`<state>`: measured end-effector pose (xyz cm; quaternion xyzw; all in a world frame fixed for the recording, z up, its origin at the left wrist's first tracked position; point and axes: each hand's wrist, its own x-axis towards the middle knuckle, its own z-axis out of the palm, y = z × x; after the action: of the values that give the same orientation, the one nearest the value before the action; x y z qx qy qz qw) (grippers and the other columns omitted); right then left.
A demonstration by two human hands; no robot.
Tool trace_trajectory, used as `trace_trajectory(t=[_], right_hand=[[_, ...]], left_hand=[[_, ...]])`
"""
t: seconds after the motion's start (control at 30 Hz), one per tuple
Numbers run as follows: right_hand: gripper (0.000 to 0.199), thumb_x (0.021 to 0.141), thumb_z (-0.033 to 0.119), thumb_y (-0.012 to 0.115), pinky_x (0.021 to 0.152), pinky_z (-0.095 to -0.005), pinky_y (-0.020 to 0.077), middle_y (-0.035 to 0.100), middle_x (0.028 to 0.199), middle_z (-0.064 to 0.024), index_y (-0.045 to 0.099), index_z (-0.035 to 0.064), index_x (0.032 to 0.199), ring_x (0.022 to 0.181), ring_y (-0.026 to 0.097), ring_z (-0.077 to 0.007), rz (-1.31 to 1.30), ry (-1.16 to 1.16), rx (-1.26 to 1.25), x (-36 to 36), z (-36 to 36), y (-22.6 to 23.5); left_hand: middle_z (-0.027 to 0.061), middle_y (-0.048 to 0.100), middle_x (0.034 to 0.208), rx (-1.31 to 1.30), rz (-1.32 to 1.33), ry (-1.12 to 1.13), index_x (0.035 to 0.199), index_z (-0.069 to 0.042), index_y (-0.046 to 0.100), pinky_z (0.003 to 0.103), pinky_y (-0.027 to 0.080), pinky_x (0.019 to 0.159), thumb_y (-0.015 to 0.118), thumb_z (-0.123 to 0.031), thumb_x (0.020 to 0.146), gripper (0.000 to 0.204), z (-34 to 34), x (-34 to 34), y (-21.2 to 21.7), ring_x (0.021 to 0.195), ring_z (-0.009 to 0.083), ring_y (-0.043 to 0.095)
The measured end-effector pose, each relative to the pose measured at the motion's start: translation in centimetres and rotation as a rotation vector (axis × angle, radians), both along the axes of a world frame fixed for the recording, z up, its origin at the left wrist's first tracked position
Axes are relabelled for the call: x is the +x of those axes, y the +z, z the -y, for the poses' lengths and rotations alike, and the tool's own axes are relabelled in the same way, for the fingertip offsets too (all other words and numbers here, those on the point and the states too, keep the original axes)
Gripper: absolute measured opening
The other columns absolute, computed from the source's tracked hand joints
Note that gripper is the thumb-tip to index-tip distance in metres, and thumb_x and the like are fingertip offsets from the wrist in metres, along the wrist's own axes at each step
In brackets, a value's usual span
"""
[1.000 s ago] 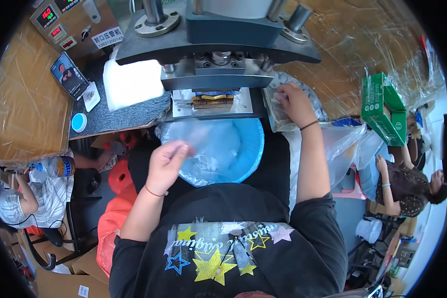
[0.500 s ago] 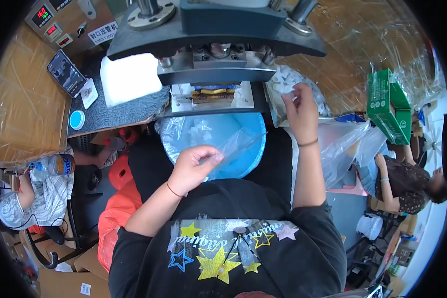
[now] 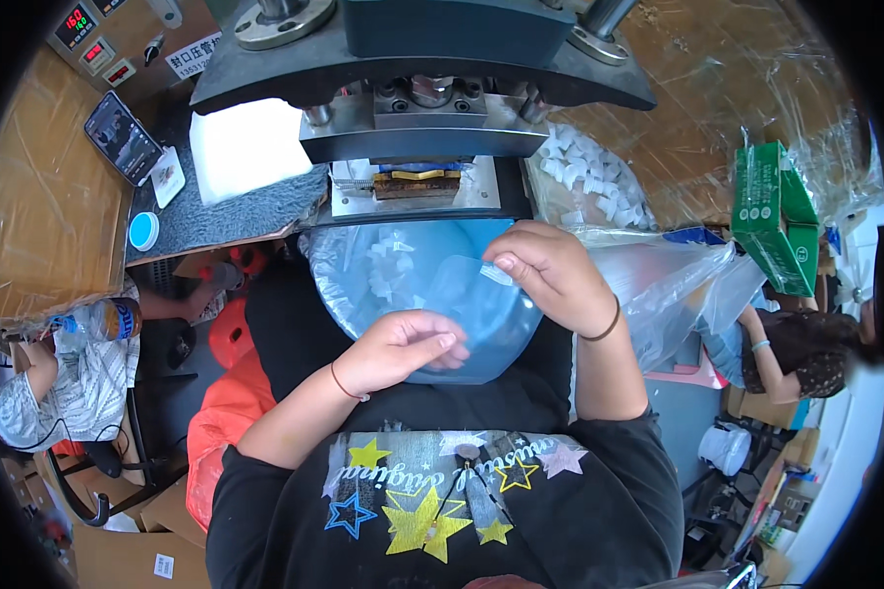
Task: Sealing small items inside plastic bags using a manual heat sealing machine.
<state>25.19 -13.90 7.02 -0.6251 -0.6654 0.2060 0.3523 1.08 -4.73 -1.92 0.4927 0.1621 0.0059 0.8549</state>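
My left hand (image 3: 403, 348) is closed at the left edge of a clear plastic bag (image 3: 496, 353), thumb in front and fingertips blurred behind the film. My right hand (image 3: 560, 280) pinches a small whitish plastic piece (image 3: 497, 274) between thumb and fingers, at the bag's upper part. Whether the piece lies in the bag or against it I cannot tell. Below both hands is a round tub (image 3: 339, 299) lined with blue-tinted film, with several whitish pieces (image 3: 393, 265) inside. Beyond it stands a press with a metal bar (image 3: 422, 145) above a small brown-and-yellow block (image 3: 417, 185).
A pile of white plastic pieces (image 3: 594, 172) lies right of the press. To the left are a white pad (image 3: 246, 147), a phone (image 3: 123, 137) and a round blue-lidded jar (image 3: 143, 231). A green box (image 3: 776, 216) stands at right. Other people sit at both sides.
My right hand has come from the pile of white pieces to the clear bag, now with a piece in its fingers. My left hand has shifted slightly right and down; the bag looks spread wider.
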Motion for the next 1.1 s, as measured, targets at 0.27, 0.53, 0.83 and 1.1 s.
trace_trajectory(t=[0.27,0.53,0.83,1.1], right_hand=[[0.024,0.091,0.007,0.062,0.080,-0.0436,0.0506,0.064,0.103,-0.0188,0.066,0.0034,0.114,0.093,0.064,-0.0362,0.508,-0.559,-0.006,9.7,-1.4,-4.9],[0.026,0.089,0.010,0.066,0.075,-0.0370,0.0504,0.064,0.094,-0.0154,0.066,0.0037,0.115,0.081,0.063,-0.0284,0.305,-0.559,-0.013,8.9,-1.8,-6.8],[0.024,0.095,0.008,0.061,0.073,-0.0287,0.0483,0.062,0.092,-0.0082,0.065,0.0024,0.118,0.077,0.057,-0.0156,0.178,-0.709,0.167,9.6,-1.7,-7.8],[0.023,0.098,0.005,0.059,0.076,-0.0280,0.0506,0.061,0.099,-0.0064,0.062,-0.0020,0.120,0.086,0.061,-0.0156,0.381,-0.758,0.523,9.2,-0.3,-4.8]], left_hand=[[0.0129,0.072,0.107,-0.142,-0.108,0.168,0.117,-0.001,0.063,0.033,0.061,0.078,0.065,-0.008,0.096,0.022,-1.8,0.8,-0.3,0.093,0.0230,0.074],[0.0115,0.072,0.105,-0.176,-0.087,0.320,0.116,0.001,0.065,0.030,0.060,0.077,0.065,-0.005,0.094,0.023,-6.1,1.8,0.8,0.092,0.0208,0.073],[0.0086,0.061,0.102,0.350,0.129,0.729,0.123,-0.001,0.043,0.028,0.054,0.072,0.067,-0.001,0.090,0.041,-8.6,1.5,-0.2,0.084,0.0156,0.064],[0.0226,0.040,0.152,2.031,-0.455,0.323,0.147,-0.011,0.046,0.057,0.032,0.111,0.065,-0.031,0.092,0.062,-15.5,-4.3,0.0,0.139,0.0437,0.039]])
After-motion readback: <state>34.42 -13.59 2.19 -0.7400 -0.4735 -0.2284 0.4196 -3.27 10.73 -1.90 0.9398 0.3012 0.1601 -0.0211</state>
